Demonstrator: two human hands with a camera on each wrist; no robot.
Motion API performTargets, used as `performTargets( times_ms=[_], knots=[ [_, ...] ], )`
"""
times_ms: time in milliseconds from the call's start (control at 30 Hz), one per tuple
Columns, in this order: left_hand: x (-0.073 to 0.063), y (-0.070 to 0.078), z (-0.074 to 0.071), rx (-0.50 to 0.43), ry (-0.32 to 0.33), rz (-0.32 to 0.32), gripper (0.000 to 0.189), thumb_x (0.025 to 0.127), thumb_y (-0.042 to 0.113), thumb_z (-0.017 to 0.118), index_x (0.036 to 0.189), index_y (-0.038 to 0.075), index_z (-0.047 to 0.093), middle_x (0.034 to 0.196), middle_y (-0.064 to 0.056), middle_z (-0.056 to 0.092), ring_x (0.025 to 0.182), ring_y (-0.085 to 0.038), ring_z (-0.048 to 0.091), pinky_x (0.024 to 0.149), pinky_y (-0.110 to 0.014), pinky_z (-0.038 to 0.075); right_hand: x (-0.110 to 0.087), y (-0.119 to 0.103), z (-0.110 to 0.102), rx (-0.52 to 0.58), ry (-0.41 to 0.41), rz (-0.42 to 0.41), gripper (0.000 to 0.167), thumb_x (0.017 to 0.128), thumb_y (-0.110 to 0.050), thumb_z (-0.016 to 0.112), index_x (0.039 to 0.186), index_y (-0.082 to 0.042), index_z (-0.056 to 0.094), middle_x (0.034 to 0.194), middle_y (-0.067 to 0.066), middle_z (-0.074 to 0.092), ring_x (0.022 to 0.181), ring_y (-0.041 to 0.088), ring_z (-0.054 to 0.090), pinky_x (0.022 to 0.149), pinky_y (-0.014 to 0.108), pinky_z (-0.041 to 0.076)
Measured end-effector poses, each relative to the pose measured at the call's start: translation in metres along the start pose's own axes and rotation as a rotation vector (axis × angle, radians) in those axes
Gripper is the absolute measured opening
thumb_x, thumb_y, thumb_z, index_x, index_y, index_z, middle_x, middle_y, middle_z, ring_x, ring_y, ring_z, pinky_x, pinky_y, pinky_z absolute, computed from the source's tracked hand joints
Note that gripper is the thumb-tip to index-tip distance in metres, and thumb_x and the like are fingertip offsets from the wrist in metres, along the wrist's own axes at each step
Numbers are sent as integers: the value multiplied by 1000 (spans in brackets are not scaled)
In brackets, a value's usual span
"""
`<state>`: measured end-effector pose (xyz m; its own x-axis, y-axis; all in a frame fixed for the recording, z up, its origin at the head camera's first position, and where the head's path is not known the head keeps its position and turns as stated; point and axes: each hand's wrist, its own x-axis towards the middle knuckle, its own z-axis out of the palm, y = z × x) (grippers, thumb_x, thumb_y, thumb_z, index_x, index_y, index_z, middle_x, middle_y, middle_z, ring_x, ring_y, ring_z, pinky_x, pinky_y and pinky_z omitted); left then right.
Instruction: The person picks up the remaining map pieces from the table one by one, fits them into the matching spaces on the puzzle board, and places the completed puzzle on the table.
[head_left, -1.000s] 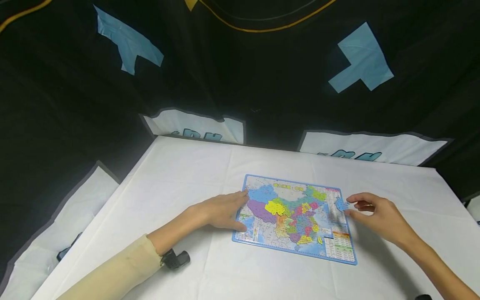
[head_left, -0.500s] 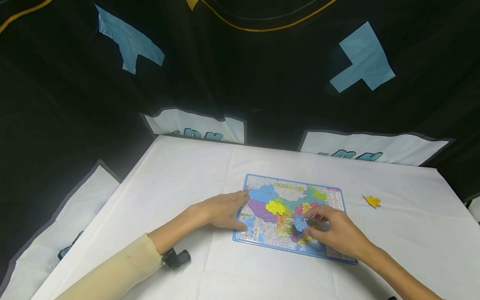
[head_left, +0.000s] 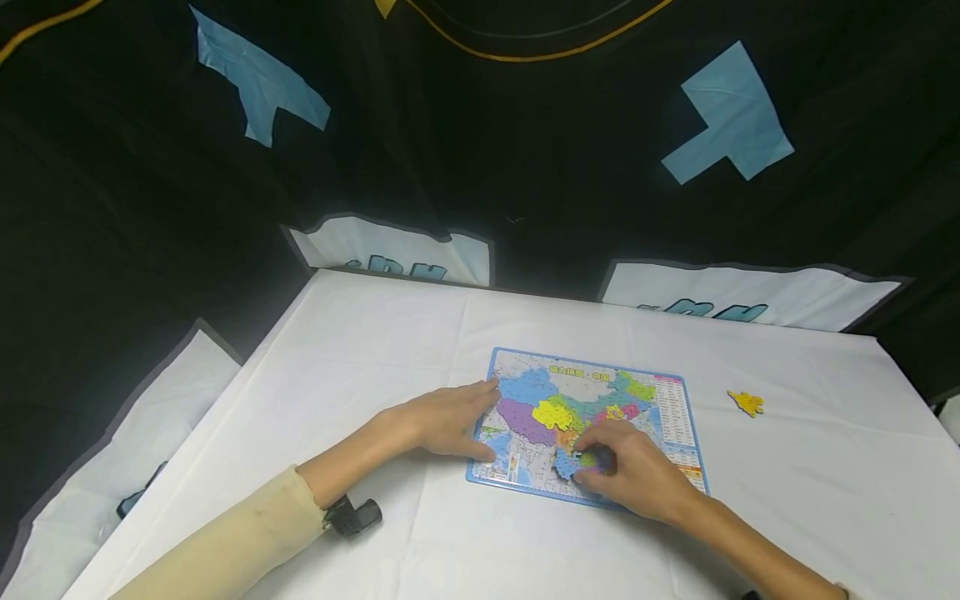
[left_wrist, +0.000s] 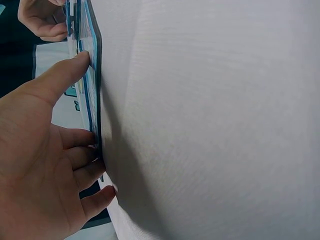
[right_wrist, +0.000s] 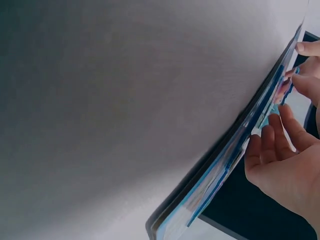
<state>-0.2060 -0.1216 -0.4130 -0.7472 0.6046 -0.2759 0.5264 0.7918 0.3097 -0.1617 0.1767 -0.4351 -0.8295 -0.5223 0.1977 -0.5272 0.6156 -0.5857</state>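
A blue-rimmed puzzle board (head_left: 678, 421) printed with a map of China lies flat, colored pieces across its middle. My left hand (head_left: 453, 422) rests on its left edge, fingers and thumb spread; in the left wrist view the thumb of this hand (left_wrist: 40, 160) touches the board rim (left_wrist: 94, 75). Over the lower middle of the map, my right hand (head_left: 633, 473) pinches a light blue puzzle piece (head_left: 566, 464) between thumb and fingers. The right wrist view has the piece (right_wrist: 285, 91) just above the board, tilted. My right hand hides the lower right of the map.
A loose yellow-orange puzzle piece (head_left: 747, 404) lies on the white tablecloth (head_left: 810, 467), right of the board. Behind the table hangs a black cloth (head_left: 510, 150) with blue patches.
My right hand has carried the blue piece leftward from the board's right edge to its lower middle. The loose yellow-orange piece has come into sight. My left hand stays put.
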Motion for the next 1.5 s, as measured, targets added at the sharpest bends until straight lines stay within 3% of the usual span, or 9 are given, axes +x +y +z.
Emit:
performTargets(
  times_ms=[133, 633, 1500],
  knots=[
    [0, 0, -1, -10, -2, 0, 88, 90, 50, 69, 155, 1, 33, 164, -12, 18, 149, -23, 21, 119, -38, 22, 3, 0, 3, -15, 18, -15, 25, 77, -13, 86, 97, -18, 71, 98, -13, 60, 91, 10, 56, 81, 31, 51],
    [1, 1, 1, -8, -4, 5, 89, 90, 50, 69, 155, 1, 32, 164, -13, 18, 149, -22, 21, 119, -37, 22, 3, -2, 4, -65, 2, 50, 24, 77, -15, 86, 95, -16, 70, 99, -12, 60, 90, 10, 56, 80, 32, 51],
    [-1, 2, -1, -3, 0, 6, 89, 90, 50, 69, 154, 0, 33, 164, -12, 20, 149, -22, 21, 119, -37, 22, 2, 0, 3, -70, 22, 48, 24, 76, -18, 87, 93, -18, 70, 100, -13, 62, 94, 10, 58, 82, 33, 52]
  ],
)
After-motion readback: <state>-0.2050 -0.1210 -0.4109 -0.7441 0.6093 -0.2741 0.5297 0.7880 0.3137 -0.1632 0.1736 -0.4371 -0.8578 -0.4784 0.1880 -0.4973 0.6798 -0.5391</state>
